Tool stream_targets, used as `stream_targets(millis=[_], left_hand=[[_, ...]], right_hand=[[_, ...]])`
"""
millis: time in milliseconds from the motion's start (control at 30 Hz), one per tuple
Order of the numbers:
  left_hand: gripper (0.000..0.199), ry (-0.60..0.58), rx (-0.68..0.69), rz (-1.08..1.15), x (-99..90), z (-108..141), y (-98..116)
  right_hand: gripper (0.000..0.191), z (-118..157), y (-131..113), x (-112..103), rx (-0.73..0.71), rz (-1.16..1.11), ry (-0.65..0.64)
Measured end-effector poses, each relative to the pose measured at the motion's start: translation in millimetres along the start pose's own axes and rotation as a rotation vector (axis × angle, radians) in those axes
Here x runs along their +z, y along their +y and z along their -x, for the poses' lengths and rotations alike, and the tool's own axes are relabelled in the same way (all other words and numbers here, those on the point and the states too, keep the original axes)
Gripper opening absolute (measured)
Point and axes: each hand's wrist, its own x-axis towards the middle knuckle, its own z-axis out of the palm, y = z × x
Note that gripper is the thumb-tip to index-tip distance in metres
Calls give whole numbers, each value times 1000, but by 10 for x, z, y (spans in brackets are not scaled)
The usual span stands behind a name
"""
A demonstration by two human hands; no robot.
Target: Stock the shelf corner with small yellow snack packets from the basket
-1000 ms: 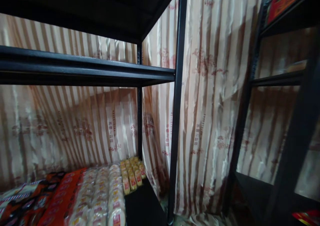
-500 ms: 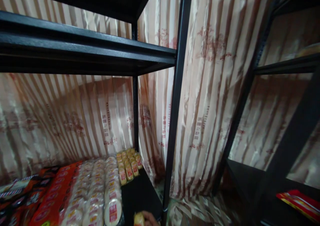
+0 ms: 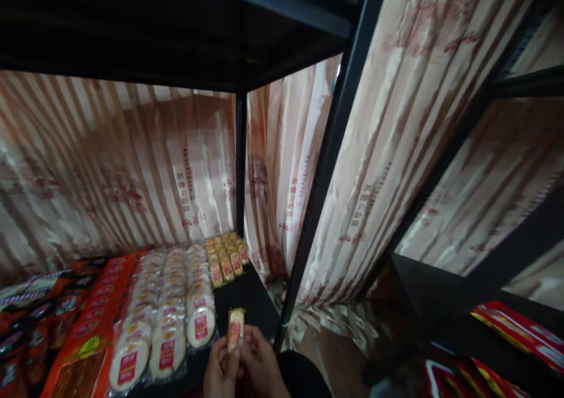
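Note:
Low in the head view, a small packaged cake [image 3: 235, 329] in a clear yellowish wrapper with a red label stands upright between my hands. My left hand [image 3: 221, 367] is closed on its lower left side. My right hand [image 3: 259, 360] has its fingers closed at its lower right side. Just beyond, on the black shelf [image 3: 238, 297], matching small packaged cakes [image 3: 225, 263] stand in short rows at the back corner. To their left run rows of round white packaged cakes [image 3: 201, 326] with red labels.
Orange snack packs [image 3: 94, 321] and dark packets [image 3: 39, 339] lie farther left. A black upright post [image 3: 328, 169] rises right of my hands, and another shelf board hangs overhead. Patterned curtains [image 3: 194, 151] hang behind. Red packages [image 3: 520, 333] sit on a shelf at right.
The view has tipped down and come closer to the shelf. Both hands are now in view on the small packaged cake; before, only some fingers beside it showed at the bottom edge.

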Motion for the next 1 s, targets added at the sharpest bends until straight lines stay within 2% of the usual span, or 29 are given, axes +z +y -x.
stream_targets(millis=[33, 133, 233, 367, 533, 800, 900, 1000], left_hand=[[53, -39, -12, 8, -5, -17, 29], [55, -5, -1, -23, -43, -41, 137], [52, -9, -42, -80, -62, -59, 235], [46, 5, -11, -61, -11, -104, 315], [40, -2, -50, -14, 66, -189, 334], [28, 15, -46, -142, 105, -319, 302], [30, 36, -44, -125, 122, -353, 289], [34, 66, -32, -105, 126, -382, 285]], right_hand=[[41, 11, -64, 17, 12, -4, 15], [38, 1, -169, 65, 43, 6, 44], [34, -63, -133, 97, 47, -22, 76], [33, -171, -30, 97, 27, -31, 143], [32, -302, 1, 48, -15, 18, 196], [23, -457, 24, -28, -104, 159, 213], [32, -478, 51, -57, -70, 157, 212], [51, -481, 77, -83, -16, 157, 221]])
